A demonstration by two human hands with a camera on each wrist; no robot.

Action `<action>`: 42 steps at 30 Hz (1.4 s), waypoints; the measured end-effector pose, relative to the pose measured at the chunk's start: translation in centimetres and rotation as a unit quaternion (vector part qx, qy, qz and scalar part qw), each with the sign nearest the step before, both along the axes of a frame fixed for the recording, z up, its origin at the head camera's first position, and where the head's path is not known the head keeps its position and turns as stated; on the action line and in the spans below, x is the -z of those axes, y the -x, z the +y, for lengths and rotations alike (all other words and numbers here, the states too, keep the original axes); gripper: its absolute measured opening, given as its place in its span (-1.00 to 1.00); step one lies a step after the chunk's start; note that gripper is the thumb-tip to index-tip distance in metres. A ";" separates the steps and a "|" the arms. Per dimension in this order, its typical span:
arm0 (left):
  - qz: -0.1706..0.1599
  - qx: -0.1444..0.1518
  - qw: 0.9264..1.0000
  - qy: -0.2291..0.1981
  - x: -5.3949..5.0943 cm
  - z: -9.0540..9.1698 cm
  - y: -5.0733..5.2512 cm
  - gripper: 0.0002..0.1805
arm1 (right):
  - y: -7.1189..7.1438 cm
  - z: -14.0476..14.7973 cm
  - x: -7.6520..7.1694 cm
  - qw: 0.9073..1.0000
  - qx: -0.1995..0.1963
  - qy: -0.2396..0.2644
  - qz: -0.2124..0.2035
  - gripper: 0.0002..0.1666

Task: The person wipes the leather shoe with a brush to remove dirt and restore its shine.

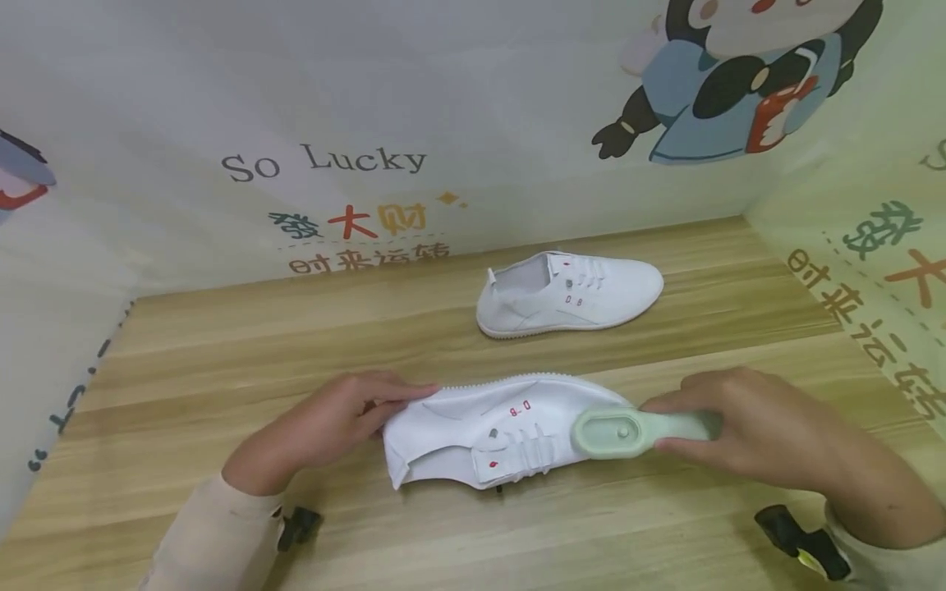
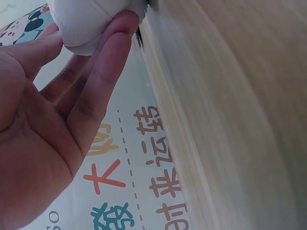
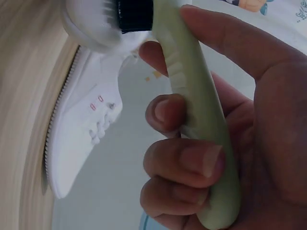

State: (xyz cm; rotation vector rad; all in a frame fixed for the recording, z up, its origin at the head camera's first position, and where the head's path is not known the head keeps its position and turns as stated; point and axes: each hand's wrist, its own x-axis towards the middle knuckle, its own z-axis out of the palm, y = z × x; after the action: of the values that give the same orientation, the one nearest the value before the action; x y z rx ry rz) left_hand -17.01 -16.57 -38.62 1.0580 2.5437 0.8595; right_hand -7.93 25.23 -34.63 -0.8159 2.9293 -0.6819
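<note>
A white lace-up shoe (image 1: 454, 419) lies tilted on its side on the wooden tabletop, its opening towards me. My left hand (image 1: 336, 420) holds it by the heel; in the left wrist view, thumb and fingers lie around the heel (image 2: 91, 24). In my right hand (image 1: 761, 431) is a pale green shoe brush (image 1: 612, 433), gripped by its handle (image 3: 204, 105) with curled fingers. The brush head lies over the shoe's toe. Dark bristles (image 3: 135, 17) face the shoe in the right wrist view, where their contact looks blurred.
Behind the held shoe, a second white shoe (image 1: 613, 291) stands upright on the wooden tabletop (image 1: 296, 328), its toe to the right. Printed cloth walls (image 1: 502, 107) rise at the back and both sides.
</note>
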 end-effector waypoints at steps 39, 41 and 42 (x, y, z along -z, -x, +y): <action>-0.145 -0.191 0.971 -0.008 0.6 -13.5 4.4 -0.70 | 2.1 -0.9 3.0 0.993 0.020 0.028 -0.110 -0.72; -0.168 -0.194 0.966 -0.011 0.4 -14.2 5.2 -0.69 | 2.1 -0.8 3.3 0.991 0.019 0.034 -0.130 -0.73; -0.181 -0.195 0.964 -0.012 0.4 -14.5 5.6 -0.68 | 2.1 -0.7 3.4 0.989 0.019 0.038 -0.139 -0.73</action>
State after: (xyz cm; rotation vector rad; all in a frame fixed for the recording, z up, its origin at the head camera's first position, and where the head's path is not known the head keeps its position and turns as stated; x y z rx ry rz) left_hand -22.62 -31.09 -38.99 0.3545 2.4552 1.0676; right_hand -10.07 24.56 -37.99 -0.6151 2.6889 -0.8405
